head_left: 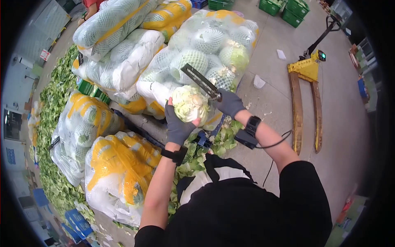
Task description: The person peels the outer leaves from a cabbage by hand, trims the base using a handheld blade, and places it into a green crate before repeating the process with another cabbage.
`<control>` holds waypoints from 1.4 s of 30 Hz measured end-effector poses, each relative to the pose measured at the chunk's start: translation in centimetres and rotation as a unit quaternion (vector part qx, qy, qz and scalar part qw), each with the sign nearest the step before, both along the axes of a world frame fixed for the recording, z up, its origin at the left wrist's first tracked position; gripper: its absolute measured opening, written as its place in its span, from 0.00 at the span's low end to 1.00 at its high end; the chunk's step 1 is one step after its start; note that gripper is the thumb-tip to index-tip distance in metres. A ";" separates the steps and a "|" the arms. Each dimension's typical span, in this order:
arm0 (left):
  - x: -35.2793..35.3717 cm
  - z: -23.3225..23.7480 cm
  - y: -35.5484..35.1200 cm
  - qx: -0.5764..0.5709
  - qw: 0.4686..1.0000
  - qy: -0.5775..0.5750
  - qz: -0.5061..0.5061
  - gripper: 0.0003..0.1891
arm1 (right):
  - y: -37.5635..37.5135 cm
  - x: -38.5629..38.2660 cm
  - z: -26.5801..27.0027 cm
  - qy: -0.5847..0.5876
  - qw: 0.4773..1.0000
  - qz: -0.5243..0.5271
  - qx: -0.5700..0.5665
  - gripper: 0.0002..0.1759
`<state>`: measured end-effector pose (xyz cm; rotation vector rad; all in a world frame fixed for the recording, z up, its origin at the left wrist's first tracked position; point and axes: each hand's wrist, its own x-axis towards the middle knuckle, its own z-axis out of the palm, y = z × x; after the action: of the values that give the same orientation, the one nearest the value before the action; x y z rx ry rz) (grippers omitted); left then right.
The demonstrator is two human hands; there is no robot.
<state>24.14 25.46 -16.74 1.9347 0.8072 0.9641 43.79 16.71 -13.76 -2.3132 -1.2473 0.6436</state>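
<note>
A trimmed pale green cabbage [190,103] rests in my left hand [179,125], its cut stem end facing up. That hand wears a grey glove with bare fingertips, and its fingers curve around the cabbage's lower side. My right hand [230,103], also in a grey glove, is closed round the handle of a dark, long-bladed knife [201,82]. The blade points up and left, just above the cabbage. Directly beyond lies a large clear bag of cabbages [189,61], several of them wrapped in white foam nets.
More bagged cabbages [119,168] with yellow bands lie at left, and others are stacked behind. Loose leaves [57,136] cover the floor at left. A yellow pallet jack [304,72] stands at right. Green crates [294,14] are at the back; part of another person [91,5] shows there.
</note>
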 end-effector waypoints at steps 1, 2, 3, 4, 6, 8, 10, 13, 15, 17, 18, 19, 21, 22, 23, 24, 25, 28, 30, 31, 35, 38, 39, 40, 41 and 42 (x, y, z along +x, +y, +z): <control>0.1 0.3 0.1 0.000 1.000 -0.003 0.003 0.57 | -0.3 -0.4 0.6 -0.011 1.000 0.009 -0.012 0.20; -0.1 0.7 0.0 0.019 0.999 0.030 0.009 0.57 | -0.8 -1.1 1.6 -0.018 0.999 0.014 -0.026 0.20; -0.2 0.8 -0.1 0.036 0.997 0.065 0.014 0.57 | -1.1 -2.0 2.7 -0.048 0.997 0.060 -0.006 0.18; 0.0 1.0 -0.2 0.015 0.999 0.035 -0.003 0.58 | -0.8 -2.1 2.4 -0.045 0.997 0.060 -0.011 0.18; 0.2 1.2 -1.1 0.015 0.997 0.063 0.029 0.58 | 0.1 -1.7 1.6 -0.063 0.993 0.088 -0.038 0.17; 1.2 1.4 -1.0 0.023 0.996 0.062 0.058 0.56 | 1.4 -1.0 1.2 -0.021 0.996 0.078 -0.034 0.17; 1.3 1.8 -1.4 0.045 0.995 0.075 0.052 0.57 | 2.1 -0.4 0.3 0.003 0.995 0.057 -0.076 0.20; -0.1 0.2 -1.5 0.089 0.995 0.035 0.017 0.58 | 1.3 -0.1 -0.2 0.012 0.995 0.023 -0.095 0.20; -0.1 -0.2 -0.8 0.054 0.998 0.026 0.023 0.58 | -0.1 0.5 -1.9 0.027 0.999 -0.007 -0.027 0.19; 0.1 -0.8 0.0 0.015 0.999 0.013 0.033 0.58 | -1.6 -1.0 0.3 0.021 1.000 -0.021 -0.009 0.19; 0.2 -1.0 0.8 -0.016 1.000 0.012 0.016 0.59 | -2.3 -1.7 0.9 0.012 1.000 -0.027 -0.007 0.19; 0.3 -1.2 1.4 -0.047 0.999 0.012 -0.002 0.59 | -2.4 -2.4 1.2 -0.005 1.000 -0.010 -0.014 0.20; 0.6 -1.1 2.2 -0.071 0.997 -0.010 -0.030 0.59 | -1.5 -3.6 1.0 -0.028 1.000 0.007 0.004 0.20; 0.8 -1.3 2.3 -0.099 0.993 -0.029 -0.056 0.59 | -1.4 -3.8 0.6 -0.050 0.998 0.028 0.018 0.19; 1.0 -0.5 2.1 -0.097 0.995 0.007 -0.017 0.59 | -1.2 -2.5 -1.1 -0.064 0.997 0.023 0.038 0.20; 0.9 0.5 1.8 -0.092 0.994 0.063 0.010 0.58 | -1.3 -1.7 -2.6 -0.061 0.997 0.023 0.038 0.20; 0.9 0.5 2.2 -0.100 0.994 0.043 -0.003 0.57 | -1.1 -0.9 -2.7 -0.036 0.999 -0.011 0.015 0.20; 0.8 -0.4 1.9 -0.127 0.990 -0.037 -0.038 0.56 | -2.0 0.2 -1.9 0.007 0.997 -0.074 -0.028 0.19; 0.4 -0.5 1.8 -0.150 0.983 -0.095 -0.045 0.56 | -2.1 -2.6 -0.7 -0.053 0.995 -0.026 0.074 0.19; 0.4 -0.2 1.8 -0.165 0.983 -0.066 -0.038 0.56 | -1.3 -3.2 0.7 -0.024 1.000 0.017 0.001 0.19; -0.3 -0.2 2.1 -0.190 0.978 -0.064 -0.047 0.57 | 0.8 3.5 -0.7 -0.032 0.997 -0.063 -0.041 0.18; -0.2 0.9 1.8 -0.214 0.969 -0.109 -0.052 0.56 | 3.5 7.3 1.1 -0.094 0.992 -0.076 -0.029 0.17; -0.3 1.9 1.4 -0.217 0.970 -0.091 -0.054 0.54 | 4.8 8.9 -0.9 -0.133 0.990 -0.053 -0.004 0.17; -0.6 2.8 1.4 -0.217 0.972 -0.074 -0.045 0.52 | 6.6 11.0 -3.2 -0.168 0.985 -0.020 0.028 0.17; -0.7 2.6 1.7 -0.290 0.946 -0.123 -0.074 0.49 | 7.3 11.9 -3.7 -0.164 0.984 0.037 0.050 0.18; -0.7 -1.0 3.2 -0.274 0.951 -0.124 -0.071 0.43 | 9.3 14.3 -8.1 -0.170 0.983 -0.033 0.061 0.22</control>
<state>23.42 28.67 -17.76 1.3405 0.6878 0.7737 58.11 25.98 -21.83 -2.4158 -1.3065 0.1456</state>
